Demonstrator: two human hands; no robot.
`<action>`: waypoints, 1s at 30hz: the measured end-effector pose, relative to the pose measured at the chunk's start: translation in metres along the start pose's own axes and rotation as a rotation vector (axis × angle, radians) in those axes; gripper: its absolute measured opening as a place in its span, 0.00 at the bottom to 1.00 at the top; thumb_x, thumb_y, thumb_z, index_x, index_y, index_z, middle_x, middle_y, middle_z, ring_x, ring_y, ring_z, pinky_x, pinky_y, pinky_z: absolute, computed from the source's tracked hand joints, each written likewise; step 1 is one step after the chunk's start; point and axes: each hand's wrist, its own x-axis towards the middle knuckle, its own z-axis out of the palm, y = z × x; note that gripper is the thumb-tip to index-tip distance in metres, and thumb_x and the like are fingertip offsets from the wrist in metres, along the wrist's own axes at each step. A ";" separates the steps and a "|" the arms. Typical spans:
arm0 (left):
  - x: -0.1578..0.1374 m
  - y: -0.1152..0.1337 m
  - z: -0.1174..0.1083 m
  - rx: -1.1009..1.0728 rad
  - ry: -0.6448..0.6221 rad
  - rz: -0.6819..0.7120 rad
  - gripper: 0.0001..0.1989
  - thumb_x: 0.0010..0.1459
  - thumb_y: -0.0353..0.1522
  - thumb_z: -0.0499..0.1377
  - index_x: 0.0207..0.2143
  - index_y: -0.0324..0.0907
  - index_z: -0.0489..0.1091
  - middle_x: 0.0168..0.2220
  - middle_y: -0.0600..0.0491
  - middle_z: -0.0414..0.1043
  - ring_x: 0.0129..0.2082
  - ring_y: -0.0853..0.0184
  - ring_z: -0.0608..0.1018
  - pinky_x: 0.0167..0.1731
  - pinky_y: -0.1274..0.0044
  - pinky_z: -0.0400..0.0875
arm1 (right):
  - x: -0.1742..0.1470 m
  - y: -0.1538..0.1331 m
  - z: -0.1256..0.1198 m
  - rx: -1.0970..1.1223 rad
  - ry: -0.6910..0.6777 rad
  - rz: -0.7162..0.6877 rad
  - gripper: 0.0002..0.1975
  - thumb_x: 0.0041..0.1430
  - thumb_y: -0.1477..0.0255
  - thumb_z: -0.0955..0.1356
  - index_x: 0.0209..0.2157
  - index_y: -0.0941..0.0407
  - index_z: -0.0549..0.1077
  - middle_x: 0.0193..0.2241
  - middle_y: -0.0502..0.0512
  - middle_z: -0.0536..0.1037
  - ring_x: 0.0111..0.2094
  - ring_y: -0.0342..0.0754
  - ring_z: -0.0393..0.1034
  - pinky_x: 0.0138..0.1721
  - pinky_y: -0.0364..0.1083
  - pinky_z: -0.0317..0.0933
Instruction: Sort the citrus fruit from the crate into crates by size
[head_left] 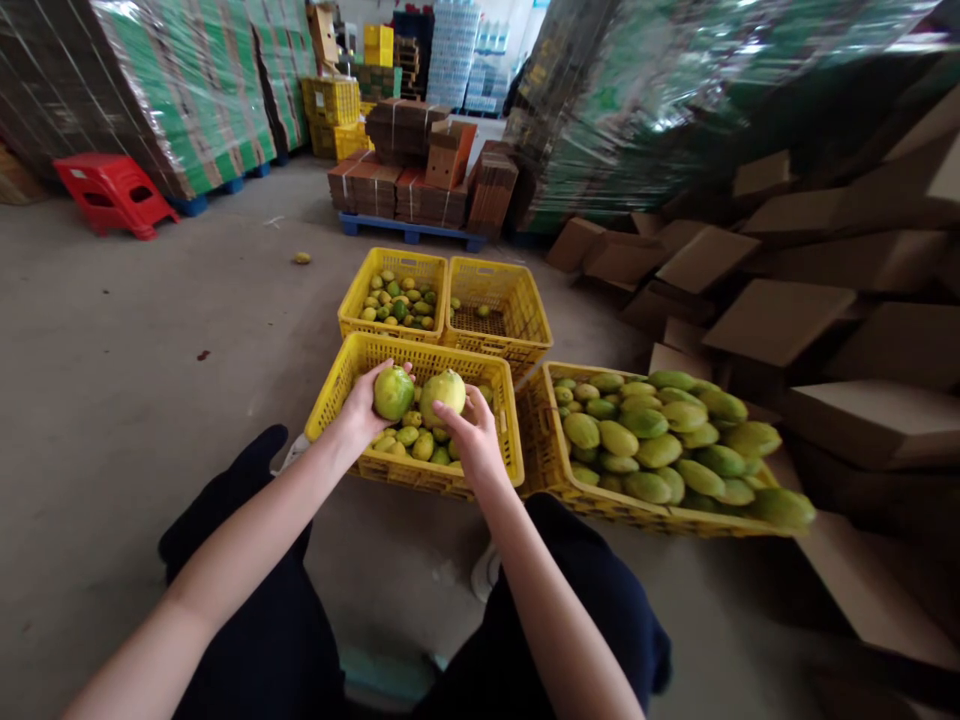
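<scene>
My left hand (362, 405) is closed around a rounded green fruit (394, 393). In my right hand (474, 430) is a larger, paler yellow-green fruit (442, 397), gripped with the thumb in front. Both fruits are smooth and look like papayas or mangoes, though the exact kind is unclear. They are held side by side, a little apart, over the near yellow crate (352, 352). Smaller green and yellow fruits (424, 445) lie in that crate, partly hidden by my hands.
A yellow crate (551, 430) on the right is heaped with larger oval fruits (660, 450). Behind stand a part-filled crate (352, 310) and one with few fruits (534, 310). Cardboard boxes (780, 320) crowd the right. A red stool (112, 195) and loose fruit (301, 258) are left.
</scene>
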 end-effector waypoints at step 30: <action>-0.009 -0.005 0.005 -0.063 -0.203 -0.047 0.20 0.69 0.44 0.52 0.47 0.39 0.74 0.30 0.51 0.78 0.27 0.67 0.80 0.35 0.72 0.82 | 0.012 -0.008 0.000 0.640 0.117 0.380 0.12 0.57 0.60 0.71 0.34 0.54 0.73 0.27 0.51 0.80 0.26 0.49 0.76 0.20 0.43 0.64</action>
